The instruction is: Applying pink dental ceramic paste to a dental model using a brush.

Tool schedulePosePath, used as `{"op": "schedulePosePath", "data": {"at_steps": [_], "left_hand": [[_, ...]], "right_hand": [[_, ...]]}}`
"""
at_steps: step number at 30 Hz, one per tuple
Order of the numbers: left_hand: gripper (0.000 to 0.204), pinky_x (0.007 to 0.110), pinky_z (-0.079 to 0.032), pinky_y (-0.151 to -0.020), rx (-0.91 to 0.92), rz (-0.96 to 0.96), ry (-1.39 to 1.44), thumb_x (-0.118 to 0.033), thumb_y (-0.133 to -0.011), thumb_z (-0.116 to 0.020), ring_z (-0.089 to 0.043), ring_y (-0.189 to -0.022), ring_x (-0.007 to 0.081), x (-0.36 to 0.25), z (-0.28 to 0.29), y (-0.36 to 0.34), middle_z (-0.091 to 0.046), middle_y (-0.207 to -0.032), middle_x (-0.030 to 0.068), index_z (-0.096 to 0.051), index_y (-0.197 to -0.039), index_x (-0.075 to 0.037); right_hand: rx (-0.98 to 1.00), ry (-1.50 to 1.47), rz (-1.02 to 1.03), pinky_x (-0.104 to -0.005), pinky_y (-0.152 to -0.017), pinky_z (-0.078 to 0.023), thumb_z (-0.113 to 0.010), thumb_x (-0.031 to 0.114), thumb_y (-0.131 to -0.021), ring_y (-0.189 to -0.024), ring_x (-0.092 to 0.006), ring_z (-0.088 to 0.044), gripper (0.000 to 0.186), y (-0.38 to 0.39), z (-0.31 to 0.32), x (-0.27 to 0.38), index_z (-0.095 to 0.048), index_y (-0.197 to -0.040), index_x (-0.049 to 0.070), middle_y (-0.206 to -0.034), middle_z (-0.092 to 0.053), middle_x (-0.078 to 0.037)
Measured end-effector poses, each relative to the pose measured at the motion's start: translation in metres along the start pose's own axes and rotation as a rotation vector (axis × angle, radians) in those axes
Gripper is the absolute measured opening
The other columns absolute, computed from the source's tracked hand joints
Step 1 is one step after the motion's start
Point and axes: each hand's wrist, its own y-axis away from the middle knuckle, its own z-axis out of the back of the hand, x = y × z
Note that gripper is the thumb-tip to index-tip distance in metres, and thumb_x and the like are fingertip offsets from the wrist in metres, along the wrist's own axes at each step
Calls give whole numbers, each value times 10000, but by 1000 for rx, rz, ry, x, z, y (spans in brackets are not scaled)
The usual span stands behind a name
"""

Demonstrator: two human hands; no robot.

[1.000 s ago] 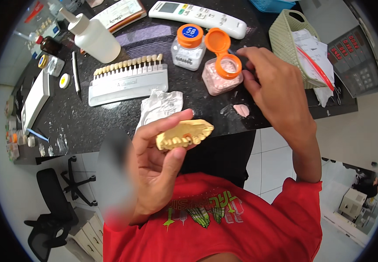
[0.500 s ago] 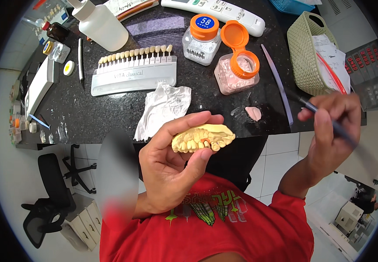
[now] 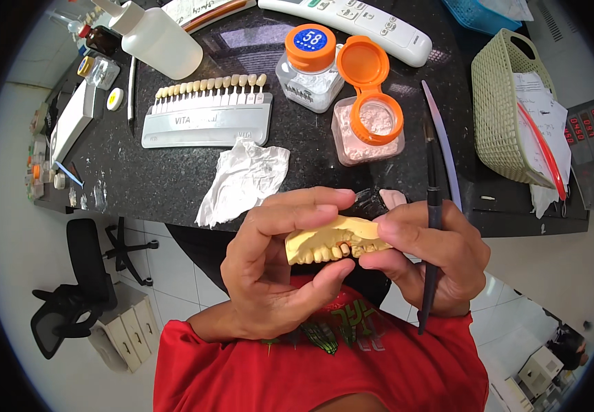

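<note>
A yellow plaster dental cast [image 3: 304, 247] with a row of teeth is held between both hands, just off the table's near edge. My left hand [image 3: 262, 275] grips its left side, fingers above and thumb below. The thumb and forefinger of my right hand [image 3: 451, 257] pinch its right end. A slim dark brush [image 3: 435, 213] is held among the right fingers, bristles pointing away from me. Near the middle teeth, a dark orange-brown mark outlines part of one tooth. Beyond the right hand lies a pink piece [image 3: 392, 198], partly hidden by the fingers.
A crumpled white tissue [image 3: 242, 182] lies before a tooth shade guide [image 3: 204, 123]. An open orange-lidded jar of pink powder [image 3: 369, 147], a closed orange-lidded jar [image 3: 307, 82], a squeeze bottle [image 3: 163, 44], a lilac strip [image 3: 441, 137], a remote [image 3: 352, 27] and a woven basket [image 3: 499, 123] stand around.
My right hand has come in from the right with the brush and taken hold of the cast's right end. The cast has shifted slightly right and toward me.
</note>
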Motion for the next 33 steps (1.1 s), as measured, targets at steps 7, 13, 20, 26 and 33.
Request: {"op": "schedulePosePath", "data": {"at_steps": [7,13,20,26,33], "left_hand": [[511,324,-550,-844,-52,-145,-112,181,-714,-675,-624,-1066,299,10,3,6,-592,-1129,258,-493,-1180,82],[504,282,-549,-744,-77,-295,-314,158,-701,-695,-676,-927,254,20,5,6,-648,-1049,267,-543,-1173,70],[499,292,-570,-731,-156,-405,-483,112,-689,-742,-688,-908,268,29,-2,3,-655,-1007,277,-555,-1149,67],[534,295,-573,-749,-179,-425,-576,94,-696,-754,-686,-912,267,34,-3,5,-648,-1025,259,-529,-1177,32],[564,270,-578,-722,-150,-446,-679,71,-687,-773,-690,-894,250,34,-1,6,-634,-1068,244,-521,-1186,5]], "right_hand": [[-16,11,74,-298,-556,-514,-539,516,-867,-645,-213,-614,506,1,8,1,-610,-987,30,-760,-647,-137],[-446,-164,-225,-247,-614,-506,-480,522,-941,-715,-179,-595,623,12,8,16,-659,-967,-75,-737,-606,-115],[68,154,-129,-261,-607,-522,-665,112,-854,-698,-164,-646,279,32,43,8,-629,-1083,-42,-849,-670,-138],[-156,-61,-417,-237,-616,-524,-709,4,-757,-667,-143,-652,151,35,43,7,-602,-861,-11,-764,-661,-117],[-112,17,-352,-218,-553,-507,-735,-10,-717,-610,-126,-642,174,31,44,0,-624,-850,-1,-733,-662,-106]]}}
